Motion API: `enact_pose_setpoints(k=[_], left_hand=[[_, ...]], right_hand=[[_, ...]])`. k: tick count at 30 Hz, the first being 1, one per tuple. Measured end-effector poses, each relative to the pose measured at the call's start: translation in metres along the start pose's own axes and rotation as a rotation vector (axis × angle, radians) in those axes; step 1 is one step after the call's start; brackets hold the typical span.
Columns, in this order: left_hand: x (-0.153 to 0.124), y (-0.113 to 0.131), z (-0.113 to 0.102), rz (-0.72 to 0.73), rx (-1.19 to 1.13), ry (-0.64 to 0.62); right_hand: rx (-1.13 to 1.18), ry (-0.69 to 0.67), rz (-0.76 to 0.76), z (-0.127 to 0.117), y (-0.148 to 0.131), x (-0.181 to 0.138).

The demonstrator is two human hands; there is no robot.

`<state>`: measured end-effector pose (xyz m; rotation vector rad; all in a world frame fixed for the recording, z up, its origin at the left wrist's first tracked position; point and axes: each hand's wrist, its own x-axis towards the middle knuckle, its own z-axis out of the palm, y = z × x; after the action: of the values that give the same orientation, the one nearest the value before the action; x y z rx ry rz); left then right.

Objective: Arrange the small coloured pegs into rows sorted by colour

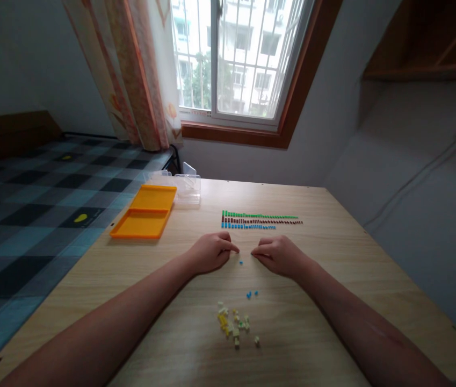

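My left hand point(212, 252) rests just in front of the sorted rows, with its fingers curled and the index finger pointing right. Facing it across a narrow gap, my right hand point(278, 255) has its fingertips pinched together. Anything small between the fingers of either hand is too tiny to make out. A single blue toy brick point(241, 263) lies on the wood just below the gap. Beyond the hands run rows of tiny bricks: green bricks point(244, 215) at the back, dark brown bricks point(252, 221) in the middle, blue bricks point(244, 227) nearest me.
Nearer me lie a few loose blue bricks point(248, 295) and a pile of cream and yellow bricks point(233, 325). An open orange case point(143, 223) and clear plastic boxes point(187, 191) stand at the table's back left. A bed point(70, 177) adjoins the table's left side.
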<state>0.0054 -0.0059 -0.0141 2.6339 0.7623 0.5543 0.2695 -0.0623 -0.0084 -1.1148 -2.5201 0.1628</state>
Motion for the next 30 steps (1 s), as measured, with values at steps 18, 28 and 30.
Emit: enact_pose_setpoints(k=[18, 28, 30], left_hand=[[0.0, -0.001, -0.001, 0.007, 0.005, 0.006], [0.0, 0.0, -0.002, -0.001, -0.01, 0.009], [0.0, 0.0, -0.002, -0.003, -0.006, 0.008]], right_hand=[[-0.017, 0.163, 0.355, -0.02, 0.094, -0.027], [-0.034, 0.239, 0.386, -0.008, 0.096, -0.02], [-0.031, 0.241, 0.376, -0.01, 0.096, -0.022]])
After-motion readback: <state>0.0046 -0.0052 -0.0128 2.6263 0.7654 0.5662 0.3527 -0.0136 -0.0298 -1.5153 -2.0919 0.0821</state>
